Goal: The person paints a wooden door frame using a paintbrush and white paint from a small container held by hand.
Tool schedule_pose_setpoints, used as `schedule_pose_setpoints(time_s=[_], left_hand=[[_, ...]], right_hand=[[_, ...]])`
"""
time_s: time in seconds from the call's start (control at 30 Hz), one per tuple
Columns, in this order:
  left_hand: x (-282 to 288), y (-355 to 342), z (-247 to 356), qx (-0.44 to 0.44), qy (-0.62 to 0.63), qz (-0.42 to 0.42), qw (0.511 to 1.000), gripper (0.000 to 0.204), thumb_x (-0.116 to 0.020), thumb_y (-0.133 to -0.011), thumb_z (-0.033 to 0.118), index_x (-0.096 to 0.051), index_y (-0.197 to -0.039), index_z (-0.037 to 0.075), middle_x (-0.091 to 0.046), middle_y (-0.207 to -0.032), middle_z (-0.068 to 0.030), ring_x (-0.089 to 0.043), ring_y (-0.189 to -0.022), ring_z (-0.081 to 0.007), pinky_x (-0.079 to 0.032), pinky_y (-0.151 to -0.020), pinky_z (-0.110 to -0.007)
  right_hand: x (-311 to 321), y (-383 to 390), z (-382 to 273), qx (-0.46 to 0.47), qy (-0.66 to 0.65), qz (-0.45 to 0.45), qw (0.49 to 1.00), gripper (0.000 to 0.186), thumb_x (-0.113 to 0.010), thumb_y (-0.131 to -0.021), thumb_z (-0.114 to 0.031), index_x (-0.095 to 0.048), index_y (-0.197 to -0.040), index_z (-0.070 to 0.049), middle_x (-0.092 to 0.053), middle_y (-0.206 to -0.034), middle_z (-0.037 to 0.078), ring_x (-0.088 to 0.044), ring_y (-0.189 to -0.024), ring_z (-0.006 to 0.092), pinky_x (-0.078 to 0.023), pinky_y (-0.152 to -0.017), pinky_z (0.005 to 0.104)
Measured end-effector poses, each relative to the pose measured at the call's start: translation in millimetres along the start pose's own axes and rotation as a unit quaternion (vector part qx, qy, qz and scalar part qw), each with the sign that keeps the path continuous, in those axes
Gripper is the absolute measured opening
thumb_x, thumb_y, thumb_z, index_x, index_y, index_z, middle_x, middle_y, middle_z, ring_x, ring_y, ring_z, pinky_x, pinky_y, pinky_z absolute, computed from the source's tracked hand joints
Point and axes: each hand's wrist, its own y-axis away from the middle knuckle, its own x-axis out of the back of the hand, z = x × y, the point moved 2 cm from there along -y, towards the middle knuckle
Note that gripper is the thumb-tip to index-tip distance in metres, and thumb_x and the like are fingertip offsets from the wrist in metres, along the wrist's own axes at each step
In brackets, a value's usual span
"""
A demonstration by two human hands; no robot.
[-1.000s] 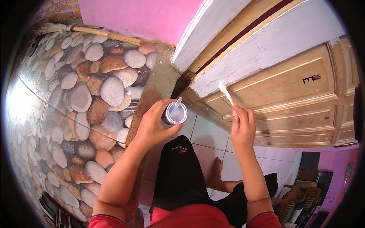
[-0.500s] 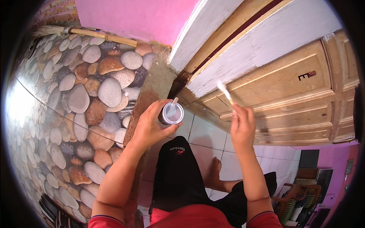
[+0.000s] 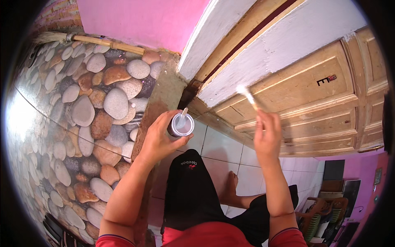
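So the right hand point(image 3: 267, 138) has its fingers wrapped tight around a thin paintbrush point(image 3: 248, 96), and compared with a second ago the white bristle tip sits a touch higher and further over on the wooden door point(image 3: 312, 94), right near where the white painted band meets the bare wood panel. It looks like it's touching or just about touching the surface, hard to say which from this angle. The left hand point(image 3: 158, 140) hasn't really shifted: fingers curled around a small dark paint can point(image 3: 181, 125), held upright just above the white floor tiles point(image 3: 222, 144), with a stir stick point(image 3: 183, 117) poking out of the pale paint inside. My read is the brush is loaded and working along the edge of the painted area, so the coat is creeping down the door, with most of the lower panels still raw wood. Off to the left there's the pebble-pattern wall point(image 3: 82, 111) and a broom point(image 3: 82, 39) leaning up by the pink wall point(image 3: 140, 18).
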Motion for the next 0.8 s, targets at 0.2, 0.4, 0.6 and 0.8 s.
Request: schedule_pose_setpoints(time_s=[0.2,0.4,0.6,0.8], left_hand=[[-0.7,-1.2,1.3,0.005,0.002,-0.001,1.0,0.064,-0.091,-0.074,0.024,-0.063,-0.127,0.001,-0.069,-0.116,-0.0182,-0.069,-0.109,-0.0363,-0.055,-0.094,-0.042],[-3.9,-3.4,3.2,-0.007,0.002,0.0,1.0,0.063,-0.091,-0.074,0.023,-0.063,-0.127,0.001,-0.069,-0.116,-0.0179,-0.069,-0.108,-0.0361,-0.056,-0.095,-0.042],[-4.1,0.7,-3.8,0.002,0.001,-0.003,1.0,0.066,-0.092,-0.073,0.023,-0.062,-0.127,0.0,-0.07,-0.117,-0.0174,-0.069,-0.11,-0.0339,-0.055,-0.096,-0.041],[-3.7,0.3,-1.7,0.002,0.003,-0.007,1.0,0.067,-0.092,-0.073,0.022,-0.062,-0.128,-0.001,-0.069,-0.118,-0.0175,-0.069,-0.111,-0.034,-0.055,-0.097,-0.041]], right_hand=[[15.0,9.0,-16.9,-0.002,-0.013,0.0,1.0,0.024,-0.068,-0.098,-0.004,-0.07,-0.121,-0.006,-0.061,-0.104,0.012,-0.066,-0.088,0.0291,-0.055,-0.069,0.0408],[-18.5,13.8,-6.8,-0.027,-0.036,-0.061,0.997,0.026,-0.068,-0.096,-0.002,-0.069,-0.122,-0.006,-0.06,-0.101,0.015,-0.065,-0.087,0.0335,-0.055,-0.074,0.0403],[50.7,-24.8,-3.8,0.002,0.015,0.057,0.998,0.026,-0.069,-0.097,-0.003,-0.07,-0.122,-0.006,-0.06,-0.1,0.012,-0.066,-0.088,0.0288,-0.055,-0.069,0.0399],[72.0,-19.3,-15.4,0.015,0.014,0.103,0.994,0.028,-0.072,-0.095,-0.002,-0.07,-0.124,-0.005,-0.062,-0.102,0.012,-0.067,-0.087,0.0274,-0.055,-0.069,0.0386]])
